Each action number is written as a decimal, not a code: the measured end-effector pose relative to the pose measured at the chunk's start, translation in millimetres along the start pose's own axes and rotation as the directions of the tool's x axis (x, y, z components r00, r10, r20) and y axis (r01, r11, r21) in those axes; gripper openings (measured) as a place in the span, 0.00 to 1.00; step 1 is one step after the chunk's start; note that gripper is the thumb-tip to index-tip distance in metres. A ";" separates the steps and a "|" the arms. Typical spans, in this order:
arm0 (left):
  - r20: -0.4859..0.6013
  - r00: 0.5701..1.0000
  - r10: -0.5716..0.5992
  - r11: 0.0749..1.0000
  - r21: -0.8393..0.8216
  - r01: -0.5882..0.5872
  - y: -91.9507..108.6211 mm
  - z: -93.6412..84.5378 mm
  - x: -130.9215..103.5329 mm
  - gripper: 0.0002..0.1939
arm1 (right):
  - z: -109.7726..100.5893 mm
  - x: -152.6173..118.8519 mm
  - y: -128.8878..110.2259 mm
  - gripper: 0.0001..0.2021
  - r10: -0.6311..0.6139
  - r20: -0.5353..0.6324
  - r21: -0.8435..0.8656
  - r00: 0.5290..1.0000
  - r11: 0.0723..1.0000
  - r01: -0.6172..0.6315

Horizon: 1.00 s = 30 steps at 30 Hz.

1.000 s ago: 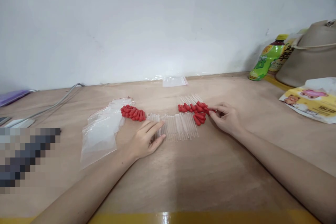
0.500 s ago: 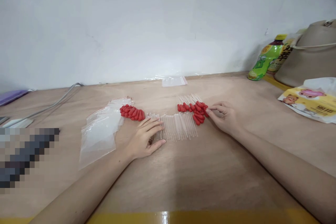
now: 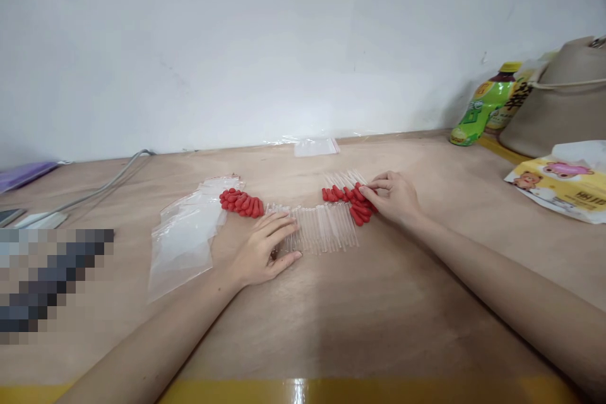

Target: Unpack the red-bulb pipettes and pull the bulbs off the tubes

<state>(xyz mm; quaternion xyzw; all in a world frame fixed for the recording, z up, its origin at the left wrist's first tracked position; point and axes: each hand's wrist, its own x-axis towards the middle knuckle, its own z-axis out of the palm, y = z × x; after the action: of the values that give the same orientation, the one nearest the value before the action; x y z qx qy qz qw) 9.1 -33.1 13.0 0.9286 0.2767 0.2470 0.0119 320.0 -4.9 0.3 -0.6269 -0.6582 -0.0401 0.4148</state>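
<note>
My left hand [image 3: 267, 246] lies with fingers spread over the left end of a row of thin clear tubes [image 3: 326, 227] on the table. A heap of red rubber bulbs [image 3: 242, 203] sits just beyond that hand, to its left. At the right end of the row is a second group of red rubber bulbs [image 3: 335, 194], with more clear tubes [image 3: 343, 177] behind it. My right hand [image 3: 392, 199] pinches with thumb and forefinger at a bulb on the right side of this group. Its fingers partly cover the bulbs there.
Clear zip bags [image 3: 184, 243] overlap at the left, and another zip bag [image 3: 316, 147] lies by the wall. A grey cable [image 3: 101, 186] and purple pouch [image 3: 28, 175] lie far left. At the right are a green bottle [image 3: 480, 107], a beige bag [image 3: 558, 113] and a tissue pack [image 3: 561, 183].
My right hand has shifted slightly left and away from me, its fingertips now over the bulbs instead of at their right edge. My left hand stays on the tubes.
</note>
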 end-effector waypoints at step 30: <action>-0.193 0.936 0.295 0.943 0.217 -0.252 12.8 10.7 9.0 0.11 | -15.8 -57.1 -52.0 0.10 -0.613 -0.009 0.151 0.790 0.780 0.607</action>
<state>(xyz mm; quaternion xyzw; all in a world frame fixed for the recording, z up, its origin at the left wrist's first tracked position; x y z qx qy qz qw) 27.1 -38.0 9.7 0.9213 0.1659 0.3216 -0.1420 275.8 -70.1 0.9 -0.3487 -0.8349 -0.1112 0.4110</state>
